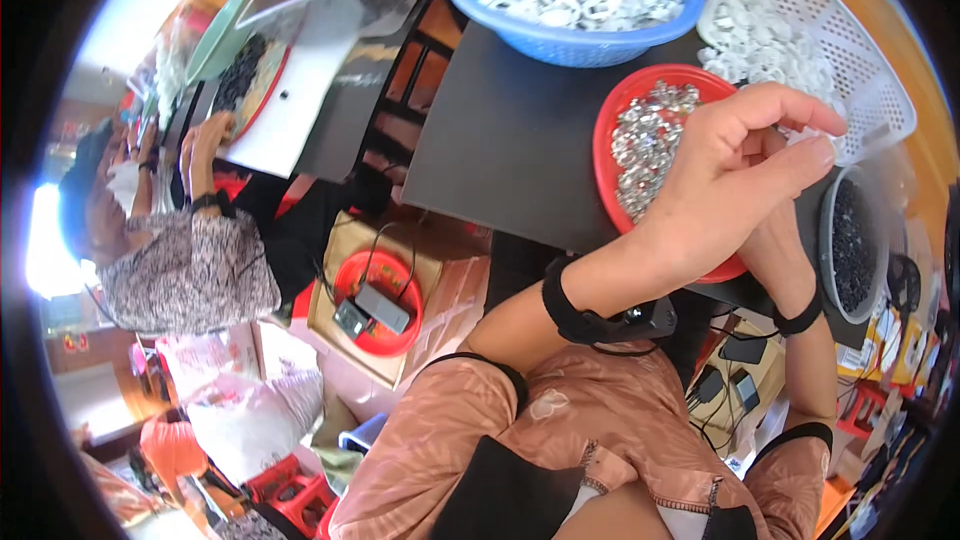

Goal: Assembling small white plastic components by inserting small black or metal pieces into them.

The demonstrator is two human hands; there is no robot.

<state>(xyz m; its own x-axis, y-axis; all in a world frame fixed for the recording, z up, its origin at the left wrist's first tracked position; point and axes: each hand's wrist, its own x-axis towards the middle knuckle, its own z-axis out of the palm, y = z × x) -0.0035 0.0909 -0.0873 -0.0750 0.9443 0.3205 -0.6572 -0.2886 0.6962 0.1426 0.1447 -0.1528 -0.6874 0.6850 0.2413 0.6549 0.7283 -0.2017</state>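
Observation:
My left hand (728,165) is raised over the red bowl (606,183) of shiny silvery pieces (645,145). Its thumb and index finger pinch a small white plastic piece (797,136), only partly visible. Behind it, my right hand (775,246) reaches up close by; the left hand covers its fingers, so their grip is hidden. Just beyond both hands, a white perforated basket (868,35) holds loose white plastic pieces (765,45). Beside the right hand stands a grey tub (833,202) of small black pieces (853,240).
A blue basket (560,45) heaped with white rings stands at the back of the dark table (485,145). At left, a co-worker (190,260) sits at another table with a green bowl (215,40). Below, a carton (440,305) holds a red basin (405,340) with cabled devices.

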